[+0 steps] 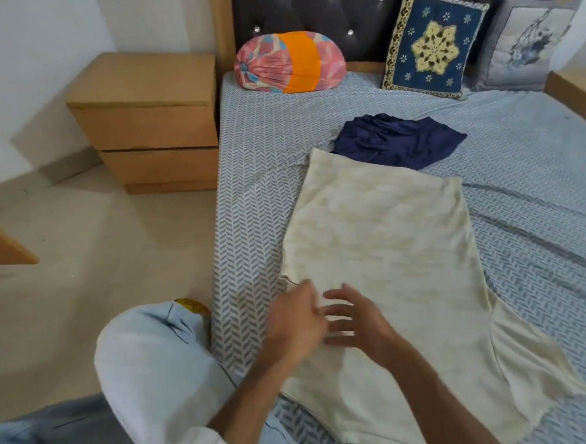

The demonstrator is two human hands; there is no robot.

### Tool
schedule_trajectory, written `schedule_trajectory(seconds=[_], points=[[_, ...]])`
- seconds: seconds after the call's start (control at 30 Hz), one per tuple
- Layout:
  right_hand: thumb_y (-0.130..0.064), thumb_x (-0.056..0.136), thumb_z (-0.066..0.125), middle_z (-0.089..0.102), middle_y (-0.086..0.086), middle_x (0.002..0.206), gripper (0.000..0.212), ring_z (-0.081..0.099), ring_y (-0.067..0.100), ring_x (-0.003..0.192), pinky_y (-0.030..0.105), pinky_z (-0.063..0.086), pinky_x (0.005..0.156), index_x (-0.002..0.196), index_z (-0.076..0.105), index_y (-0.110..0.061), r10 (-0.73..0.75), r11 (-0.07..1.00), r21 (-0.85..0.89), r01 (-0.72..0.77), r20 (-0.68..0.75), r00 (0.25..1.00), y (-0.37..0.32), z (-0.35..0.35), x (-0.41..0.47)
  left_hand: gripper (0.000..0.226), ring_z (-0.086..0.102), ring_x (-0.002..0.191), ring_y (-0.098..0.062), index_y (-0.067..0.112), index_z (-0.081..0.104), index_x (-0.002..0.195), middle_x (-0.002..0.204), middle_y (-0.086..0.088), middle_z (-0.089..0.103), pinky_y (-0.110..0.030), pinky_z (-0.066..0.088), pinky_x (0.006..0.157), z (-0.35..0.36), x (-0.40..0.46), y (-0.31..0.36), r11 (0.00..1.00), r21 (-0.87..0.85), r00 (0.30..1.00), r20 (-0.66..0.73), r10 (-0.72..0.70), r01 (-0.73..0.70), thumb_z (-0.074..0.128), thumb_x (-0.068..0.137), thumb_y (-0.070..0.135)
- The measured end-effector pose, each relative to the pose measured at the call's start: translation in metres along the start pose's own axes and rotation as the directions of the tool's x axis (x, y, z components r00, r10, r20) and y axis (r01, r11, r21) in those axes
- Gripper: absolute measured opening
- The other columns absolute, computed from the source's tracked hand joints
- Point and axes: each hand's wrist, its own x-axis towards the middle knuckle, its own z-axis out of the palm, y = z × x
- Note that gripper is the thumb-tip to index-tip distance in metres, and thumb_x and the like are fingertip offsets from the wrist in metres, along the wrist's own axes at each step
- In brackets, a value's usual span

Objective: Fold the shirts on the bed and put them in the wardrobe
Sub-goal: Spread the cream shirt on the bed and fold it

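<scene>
Your cream shirt (385,247) lies flat on the bed (261,145), and its long axis runs from about 6 o'clock near your body up to roughly 12 o'clock, where its far edge laps just over the crumpled navy shirt (396,142). One short sleeve (528,363) sticks out toward 4 o'clock on the right side, unfolded; the left side already looks tucked straight, though that is a judgement from the clean left edge. Both your hands sit over the near left part of the cloth. Your left hand (296,324) hovers at the shirt's left edge with its fingers loosely bent, and motion blur keeps you from telling whether it pinches the fabric or merely touches it. Your right hand (354,323) is just beside it, fingers spread and straight above the cloth, gripping nothing. The loose sleeve lies well away at about 3 to 4 o'clock from your fingertips, and your right hand is the nearer one to reach it, so the next fold likely falls to that hand, bringing the sleeve in across the long axis. The navy shirt waits beyond at 12 o'clock, not yet folded. No brand, label or readable writing shows on either shirt. The wardrobe is not in view.
</scene>
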Motion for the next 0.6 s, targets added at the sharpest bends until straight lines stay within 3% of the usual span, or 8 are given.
schedule_trajectory(seconds=[0.1, 0.17, 0.23, 0.33, 0.43, 0.53, 0.6], points=[[-0.067, 0.089, 0.049, 0.066, 0.01, 0.088, 0.064, 0.063, 0.025, 0.069, 0.03, 0.048, 0.059, 0.117, 0.068, -0.013, 0.108, 0.985, 0.137, -0.107, 0.003, 0.994, -0.009, -0.056, -0.001, 0.019, 0.067, 0.098, -0.028, 0.018, 0.054, 0.108, 0.101, -0.006, 0.07, -0.037, 0.054, 0.081, 0.045, -0.018, 0.048, 0.972, -0.04, 0.941, 0.245, 0.234, -0.231, 0.055, 0.089, 0.013], [-0.051, 0.085, 0.063, 0.065, 0.011, 0.085, 0.062, 0.063, 0.025, 0.072, 0.031, 0.05, 0.063, 0.123, 0.062, -0.002, 0.12, 0.982, 0.142, -0.121, 0.017, 0.993, -0.002, -0.076, -0.001, 0.015, 0.064, 0.098, -0.029, 0.021, 0.048, 0.102, 0.102, -0.008, 0.065, -0.038, 0.051, 0.078, 0.067, -0.034, 0.059, 0.961, -0.074, 0.876, 0.397, 0.273, -0.266, 0.053, 0.09, 0.013], [-0.026, 0.079, 0.075, 0.061, 0.01, 0.081, 0.064, 0.057, 0.021, 0.068, 0.029, 0.049, 0.063, 0.126, 0.054, 0.012, 0.065, 0.998, 0.015, -0.065, -0.001, 0.998, 0.005, -0.084, 0.001, 0.018, 0.06, 0.101, -0.026, 0.024, 0.046, 0.105, 0.108, -0.006, 0.062, -0.038, 0.051, 0.083, 0.078, -0.046, 0.054, 0.96, -0.067, 0.817, 0.51, 0.267, -0.272, 0.055, 0.091, 0.016], [-0.013, 0.074, 0.084, 0.066, 0.01, 0.08, 0.041, 0.061, 0.018, 0.066, 0.027, 0.051, 0.058, 0.108, 0.069, 0.005, -0.014, 0.959, -0.282, -0.022, -0.127, 0.992, 0.009, -0.075, 0.004, 0.034, 0.051, 0.112, -0.024, 0.02, 0.045, 0.119, 0.121, -0.004, 0.055, -0.037, 0.046, 0.095, 0.074, -0.047, 0.029, 0.921, 0.143, 0.872, 0.401, 0.281, -0.363, 0.059, 0.088, 0.013], [-0.013, 0.078, 0.077, 0.066, 0.004, 0.074, 0.009, 0.063, 0.017, 0.068, 0.028, 0.051, 0.059, 0.083, 0.073, -0.008, -0.053, 0.881, -0.469, -0.062, -0.229, 0.972, 0.011, -0.06, 0.012, 0.061, 0.043, 0.116, -0.026, 0.015, 0.041, 0.129, 0.125, -0.006, 0.047, -0.038, 0.04, 0.096, 0.062, -0.047, 0.001, 0.889, 0.383, 0.959, 0.221, 0.175, -0.25, 0.067, 0.075, 0.015], [-0.019, 0.085, 0.063, 0.062, 0.004, 0.084, 0.005, 0.062, 0.023, 0.082, 0.032, 0.055, 0.06, 0.083, 0.064, -0.015, -0.118, 0.924, -0.382, -0.006, -0.301, 0.946, 0.009, -0.05, 0.009, 0.085, 0.043, 0.112, -0.029, 0.014, 0.042, 0.133, 0.122, -0.008, 0.044, -0.045, 0.045, 0.085, 0.052, -0.053, -0.016, 0.888, 0.455, 0.991, 0.131, 0.009, -0.068, 0.078, 0.057, 0.021], [-0.021, 0.09, 0.055, 0.061, 0.007, 0.088, 0.008, 0.063, 0.025, 0.081, 0.032, 0.055, 0.056, 0.089, 0.058, -0.013, -0.152, 0.962, -0.266, 0.06, -0.34, 0.928, 0.008, -0.051, 0.004, 0.09, 0.039, 0.117, -0.03, 0.015, 0.02, 0.143, 0.129, -0.01, 0.037, -0.043, 0.045, 0.09, 0.053, -0.058, -0.023, 0.886, 0.462, 0.982, 0.182, -0.048, -0.042, 0.072, 0.07, 0.022]])
